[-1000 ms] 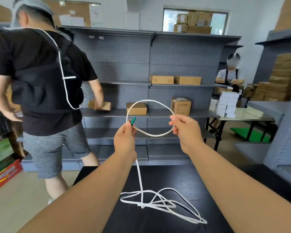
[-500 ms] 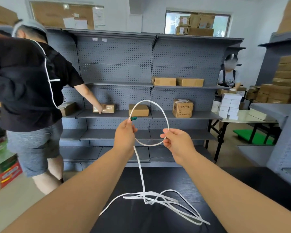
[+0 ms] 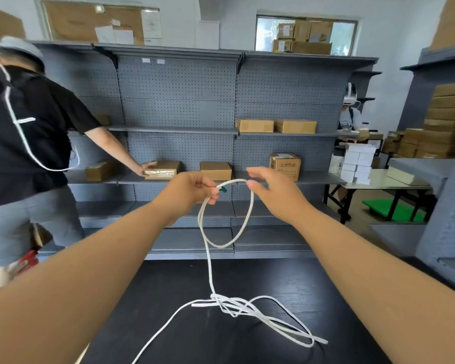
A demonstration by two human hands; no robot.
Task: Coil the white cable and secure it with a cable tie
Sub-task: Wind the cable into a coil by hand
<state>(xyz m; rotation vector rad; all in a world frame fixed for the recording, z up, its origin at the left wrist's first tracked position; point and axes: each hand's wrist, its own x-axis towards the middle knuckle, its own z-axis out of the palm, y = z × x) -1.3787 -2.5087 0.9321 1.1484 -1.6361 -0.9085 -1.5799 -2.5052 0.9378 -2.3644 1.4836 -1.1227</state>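
Left hand point(image 3: 192, 191) is up over the black tabletop point(image 3: 286, 279), grip closed: thumb and curled fingers pinch the thin white cable point(image 3: 210, 271) just behind its small green end piece point(image 3: 223, 189), which pokes out to the right of the fingers. From that pinch the cable arcs up and to the right, drops into one hanging oval loop, and rises again to the same hand. I see the right hand point(image 3: 276, 195) just beside the top of the loop, grip slack and open, fingers spread, holding nothing. The arc passes at its thumb tip and I cannot tell whether they touch. One strand falls from the loop to the tabletop, where the rest lies in a loose tangle. Behind stands grey pegboard shelving point(image 3: 179, 82) with brown cardboard boxes point(image 3: 216, 170). At the left a person in a black shirt point(image 3: 24, 143) reaches to a box.
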